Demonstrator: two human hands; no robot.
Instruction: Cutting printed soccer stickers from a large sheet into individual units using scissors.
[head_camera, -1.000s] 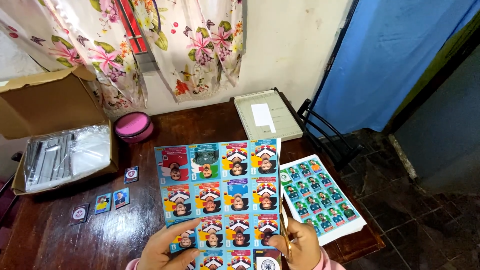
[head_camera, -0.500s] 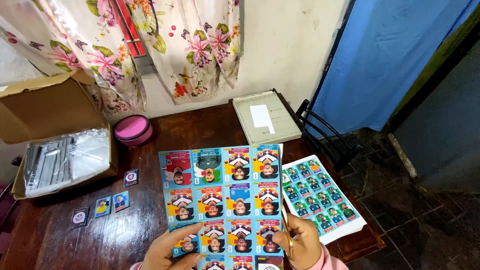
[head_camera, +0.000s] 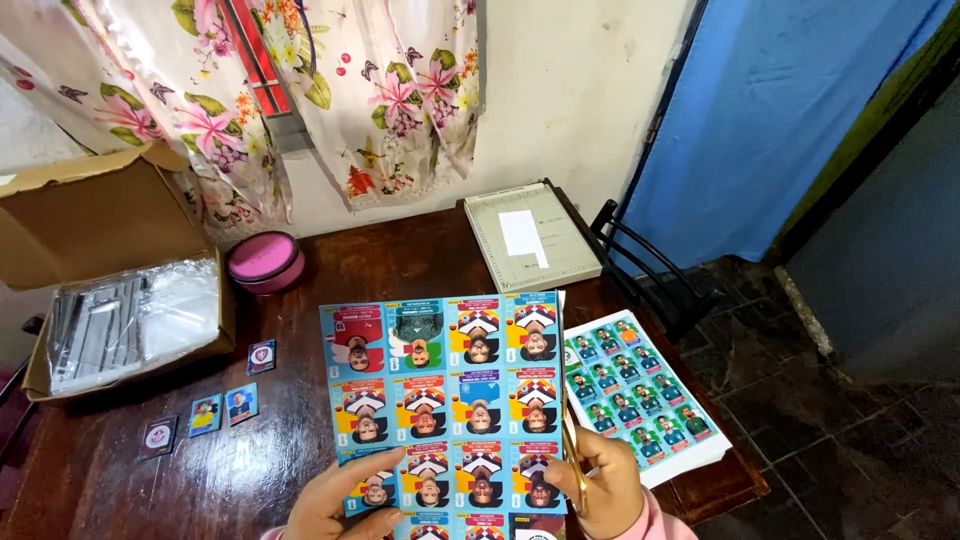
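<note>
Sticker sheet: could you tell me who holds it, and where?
Both hands: left hand and right hand grip the sticker sheet at its lower edges.

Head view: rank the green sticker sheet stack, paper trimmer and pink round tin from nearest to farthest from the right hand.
From the right hand:
1. Green sticker sheet stack, just right of it on the table.
2. Paper trimmer, at the table's far edge by the wall.
3. Pink round tin, far left, below the curtain.

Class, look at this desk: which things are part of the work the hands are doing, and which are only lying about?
In the work:
- card sheet, held by left hand and right hand
- scissors in the right hand

Lying about:
- green card stack
- paper trimmer
- pink tin
- cardboard box
- loose cards
</note>
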